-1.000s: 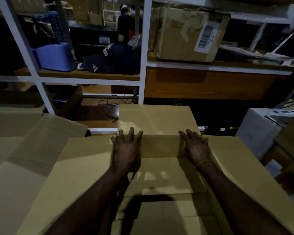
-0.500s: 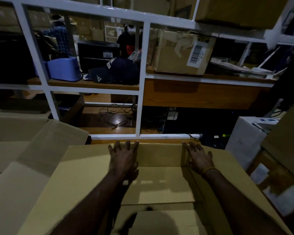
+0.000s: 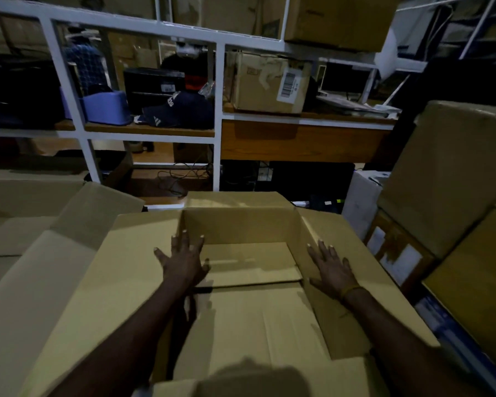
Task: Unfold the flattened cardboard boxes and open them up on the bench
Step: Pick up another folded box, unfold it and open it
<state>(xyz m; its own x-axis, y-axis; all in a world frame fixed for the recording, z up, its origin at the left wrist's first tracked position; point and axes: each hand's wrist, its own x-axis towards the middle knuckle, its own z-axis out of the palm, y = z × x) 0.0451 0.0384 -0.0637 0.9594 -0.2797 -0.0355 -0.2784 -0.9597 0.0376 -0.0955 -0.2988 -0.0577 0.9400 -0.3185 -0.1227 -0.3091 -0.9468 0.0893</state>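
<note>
Shelving (image 3: 218,90), white-framed, runs across the back behind the open box (image 3: 249,308), which sits in the middle foreground with its four top flaps spread outward and its inner bottom flaps folded down flat. More cardboard (image 3: 32,247) with raised flaps lies just left of the open box; stacked closed cartons (image 3: 453,179) stand to its right. Up on the shelving beyond the open box: a taped carton with a barcode label (image 3: 269,81), a blue plastic bin (image 3: 105,107) and a dark cap (image 3: 181,110). Both arms reach down into the open box. Left hand (image 3: 184,262) lies flat against the left inner wall near the far corner, fingers straight and spread, grasping nothing. Right hand (image 3: 331,267) lies flat against the right inner wall, fingers likewise straight and spread, grasping nothing; a yellow band (image 3: 351,290) circles its wrist. Shadow of the person's head falls on the near edge of the open box.
</note>
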